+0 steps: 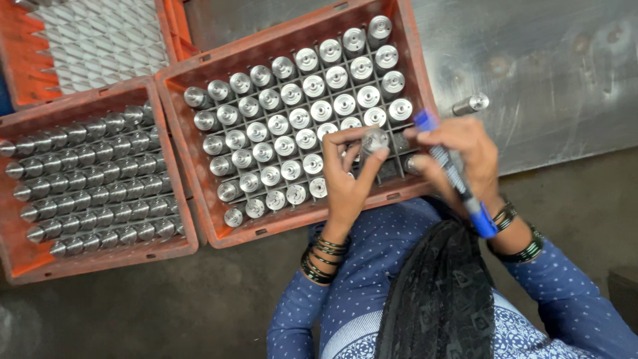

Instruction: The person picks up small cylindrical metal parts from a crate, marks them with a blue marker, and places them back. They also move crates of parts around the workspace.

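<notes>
My left hand (349, 174) holds a small round metal cylinder (373, 140) by its sides, end face up, over the near right corner of the middle orange crate (186, 143). My right hand (458, 149) grips a blue marker pen (455, 174), its tip end up near the cylinder. The crate has a dark grid divider, and most cells hold upright shiny metal cylinders (292, 119). A few cells under my hands look empty.
A second orange crate (16, 262) on the left is full of the same metal parts lying tilted. A third crate (40, 80) at the top left holds several shiny parts. One loose cylinder (470, 104) lies on the grey metal sheet (545, 73) to the right.
</notes>
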Tool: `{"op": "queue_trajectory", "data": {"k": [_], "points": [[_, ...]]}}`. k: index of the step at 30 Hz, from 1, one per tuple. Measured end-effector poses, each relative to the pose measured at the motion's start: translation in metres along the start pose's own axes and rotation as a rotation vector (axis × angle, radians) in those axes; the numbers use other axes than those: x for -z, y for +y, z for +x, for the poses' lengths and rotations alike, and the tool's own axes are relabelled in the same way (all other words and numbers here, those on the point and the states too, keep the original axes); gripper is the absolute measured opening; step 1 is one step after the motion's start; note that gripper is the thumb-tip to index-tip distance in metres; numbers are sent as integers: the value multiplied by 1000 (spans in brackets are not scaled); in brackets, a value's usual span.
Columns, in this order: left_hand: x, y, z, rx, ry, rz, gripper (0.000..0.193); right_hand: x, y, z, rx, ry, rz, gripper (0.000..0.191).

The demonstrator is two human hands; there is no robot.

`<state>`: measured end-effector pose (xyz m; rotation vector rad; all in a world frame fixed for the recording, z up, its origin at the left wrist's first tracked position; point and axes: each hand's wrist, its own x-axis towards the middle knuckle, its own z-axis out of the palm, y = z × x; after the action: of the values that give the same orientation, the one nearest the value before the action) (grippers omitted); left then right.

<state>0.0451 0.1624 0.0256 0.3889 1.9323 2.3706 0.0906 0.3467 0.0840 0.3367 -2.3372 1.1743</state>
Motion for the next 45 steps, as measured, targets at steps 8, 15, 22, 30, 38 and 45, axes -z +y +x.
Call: {"op": "queue_trajectory", "data": {"k": [8, 15, 22, 30, 38, 45], "points": [[7, 19, 8, -209, -459, 733, 38, 26, 19, 16, 150, -532, -450, 38], [3, 9, 8, -113, -165, 639, 25, 5, 43, 20, 102, -691, -323, 42], [-3, 10, 4, 281, 90, -318, 44, 33, -5, 41, 105, -349, -298, 38], [-14, -10, -1, 517, 47, -970, 41, 1, -23, -1, 207, -167, -159, 43], [-4, -18, 3, 423, -21, -997, 17, -19, -21, -23, -132, -94, 24, 35], [-2, -16, 1, 435, -10, -918, 14, -27, -20, -12, 21, -73, -60, 28]]}}
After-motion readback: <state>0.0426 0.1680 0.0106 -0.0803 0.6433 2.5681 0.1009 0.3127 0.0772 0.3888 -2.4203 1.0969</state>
